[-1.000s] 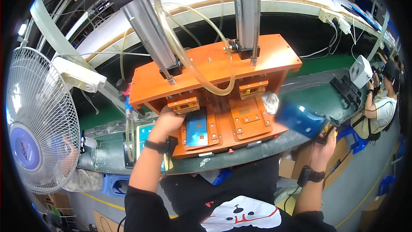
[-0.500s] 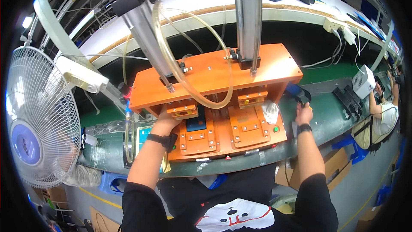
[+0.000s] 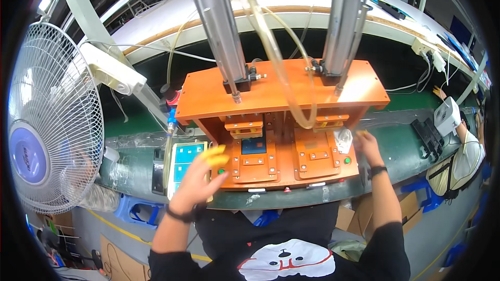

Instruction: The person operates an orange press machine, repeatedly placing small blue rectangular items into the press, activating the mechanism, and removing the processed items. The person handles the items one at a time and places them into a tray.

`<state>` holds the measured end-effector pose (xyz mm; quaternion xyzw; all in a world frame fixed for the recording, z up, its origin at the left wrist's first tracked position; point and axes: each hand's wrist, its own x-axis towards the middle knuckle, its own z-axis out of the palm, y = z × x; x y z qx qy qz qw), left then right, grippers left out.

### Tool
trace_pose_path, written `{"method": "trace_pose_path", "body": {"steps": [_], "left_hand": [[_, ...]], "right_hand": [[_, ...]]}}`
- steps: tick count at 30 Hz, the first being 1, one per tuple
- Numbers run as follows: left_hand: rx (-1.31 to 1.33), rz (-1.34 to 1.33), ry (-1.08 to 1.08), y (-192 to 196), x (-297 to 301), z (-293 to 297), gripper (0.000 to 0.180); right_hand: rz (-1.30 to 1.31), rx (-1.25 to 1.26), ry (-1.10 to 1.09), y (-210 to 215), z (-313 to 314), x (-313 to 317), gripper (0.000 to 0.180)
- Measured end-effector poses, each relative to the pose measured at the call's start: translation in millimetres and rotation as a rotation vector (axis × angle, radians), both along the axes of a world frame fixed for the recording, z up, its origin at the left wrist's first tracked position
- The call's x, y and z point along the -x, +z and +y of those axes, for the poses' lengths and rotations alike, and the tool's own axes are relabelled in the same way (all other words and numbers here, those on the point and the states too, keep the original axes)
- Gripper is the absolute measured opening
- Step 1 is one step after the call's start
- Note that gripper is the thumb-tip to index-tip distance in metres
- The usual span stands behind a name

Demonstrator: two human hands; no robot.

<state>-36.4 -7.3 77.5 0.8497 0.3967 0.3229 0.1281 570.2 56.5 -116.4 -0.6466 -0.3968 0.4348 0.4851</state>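
My left hand (image 3: 199, 178), with yellow covers on its fingertips, is raised just left of an orange twin press (image 3: 281, 86). Its thumb stands apart from the fingers, and I see nothing in it. Under the press's left head, a dark blue flat panel (image 3: 253, 144) lies at the back of the left orange fixture (image 3: 254, 169). No panel shows on the right fixture (image 3: 316, 162). My right hand (image 3: 369, 148) is at the press's right side, beside a crumpled white wad (image 3: 343, 140). Its fingers are curled, partly hidden; whatever they may hold does not show.
A tray with light-blue pieces (image 3: 188, 152) lies left of the press. A large fan (image 3: 52, 109) stands at the far left. Clear air hoses (image 3: 284, 73) loop before two cylinders. Rightward are black holders (image 3: 428, 138), a small white fan (image 3: 447, 114) and another person (image 3: 463, 151).
My left hand has come out from under the press's left head, toward me. My right hand has come closer to the press; the dark blue object by it no longer shows. The view has shifted left.
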Motion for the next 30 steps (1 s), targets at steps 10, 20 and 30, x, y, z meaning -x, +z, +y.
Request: {"method": "trace_pose_path", "body": {"steps": [10, 20, 30], "left_hand": [[0.034, 0.076, 0.968, -161, 207, -60, 0.064], [0.306, 0.099, 1.087, -176, 270, 16, 0.070], [-0.127, -0.446, 0.921, -170, 188, -159, 0.086]], "right_hand": [[0.442, -0.318, -0.384, 42, -198, 46, 0.024], [0.315, -0.509, 0.327, 155, -167, 224, 0.018], [0.179, -0.162, 1.057, 135, -176, 369, 0.053]]}}
